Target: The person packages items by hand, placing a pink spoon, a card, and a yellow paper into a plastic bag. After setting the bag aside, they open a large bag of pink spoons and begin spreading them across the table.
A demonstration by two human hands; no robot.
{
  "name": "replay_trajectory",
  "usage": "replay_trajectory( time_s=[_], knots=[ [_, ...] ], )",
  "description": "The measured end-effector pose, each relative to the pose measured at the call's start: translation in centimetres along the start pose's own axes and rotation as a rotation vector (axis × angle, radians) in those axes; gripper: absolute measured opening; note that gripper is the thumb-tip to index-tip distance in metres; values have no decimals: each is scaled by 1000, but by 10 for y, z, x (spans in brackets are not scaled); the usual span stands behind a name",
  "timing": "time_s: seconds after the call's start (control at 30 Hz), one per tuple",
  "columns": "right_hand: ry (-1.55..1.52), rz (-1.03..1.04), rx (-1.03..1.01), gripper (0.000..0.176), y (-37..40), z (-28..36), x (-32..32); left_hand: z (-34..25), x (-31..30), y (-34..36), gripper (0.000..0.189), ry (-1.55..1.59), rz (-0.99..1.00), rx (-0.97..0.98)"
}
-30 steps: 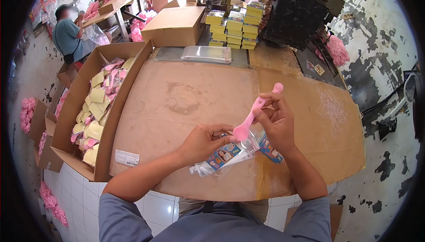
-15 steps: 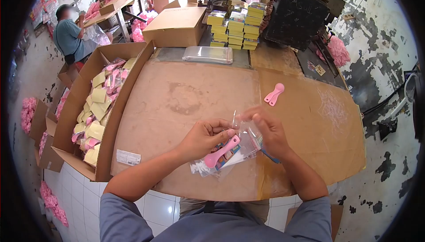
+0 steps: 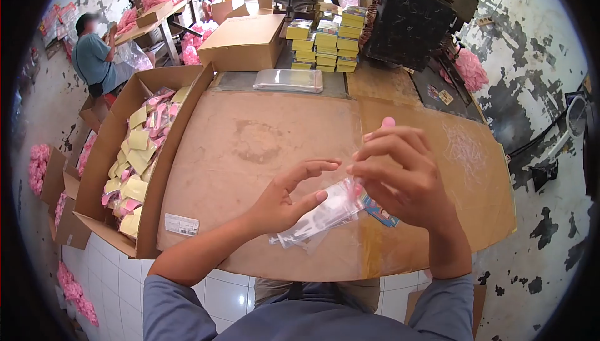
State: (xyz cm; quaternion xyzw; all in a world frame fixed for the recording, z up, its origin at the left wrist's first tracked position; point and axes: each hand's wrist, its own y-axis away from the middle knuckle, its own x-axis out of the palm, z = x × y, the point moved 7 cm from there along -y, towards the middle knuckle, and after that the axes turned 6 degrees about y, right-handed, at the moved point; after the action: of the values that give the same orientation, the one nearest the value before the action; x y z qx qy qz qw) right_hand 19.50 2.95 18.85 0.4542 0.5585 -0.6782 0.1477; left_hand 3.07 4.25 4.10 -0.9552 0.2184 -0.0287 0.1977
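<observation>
While left grip (image 3: pixel 281 202) gapes wide near clear bags (image 3: pixel 330 213) | right grip (image 3: pixel 406 175) curled, hold unclear | step: apparently bag handling | next move calls for: light pinch

Right of centre, the right hand (image 3: pixel 409 177) is partly hiding a pink spoon (image 3: pixel 389 122), and a pink thing (image 3: pixel 358 193) under it is blurring. At lower left, a label (image 3: pixel 181 224) is carrying print too small for me to read.
</observation>
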Motion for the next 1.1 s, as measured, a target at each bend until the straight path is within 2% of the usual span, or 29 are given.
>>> replay_trajectory(
  time_s=[0.1, 0.2, 0.3, 0.4, 0.5, 0.6, 0.8, 0.9, 1.0, 1.1],
  knots=[
    [117, 145, 106, 13, 8, -9, 13, -25, 8, -1, 55, -194, -26, 113],
    [-109, 66, 167, 11, 6, -11, 17, -31, 10, 0, 53, -173, -71, 26],
    [-266, 107, 231, 10, 10, -11, 26, -24, 6, 1, 46, -179, -153, 77],
    [-365, 134, 282, 12, 12, -10, 35, -18, 4, 3, 40, -100, -141, -5],
    [-126, -108, 238, 16, 11, -11, 29, -17, 2, 5, 39, -69, -163, -21],
    [63, -213, 98, 23, 9, 6, 24, -20, 2, 5, 41, 28, -170, -50],
    [276, -94, -13, 30, 10, 24, 52, -26, 5, 11, 51, -306, -156, 28],
    [411, -43, -97, 27, 13, 30, 59, -23, 8, 12, 56, -496, -99, 46],
    [453, -3, -107, 17, 11, 24, 64, -22, 15, 12, 53, -537, -70, 41],
    [305, -117, 136, 6, 8, -7, 48, -31, 15, 7, 50, -427, -57, 27]
  ],
)
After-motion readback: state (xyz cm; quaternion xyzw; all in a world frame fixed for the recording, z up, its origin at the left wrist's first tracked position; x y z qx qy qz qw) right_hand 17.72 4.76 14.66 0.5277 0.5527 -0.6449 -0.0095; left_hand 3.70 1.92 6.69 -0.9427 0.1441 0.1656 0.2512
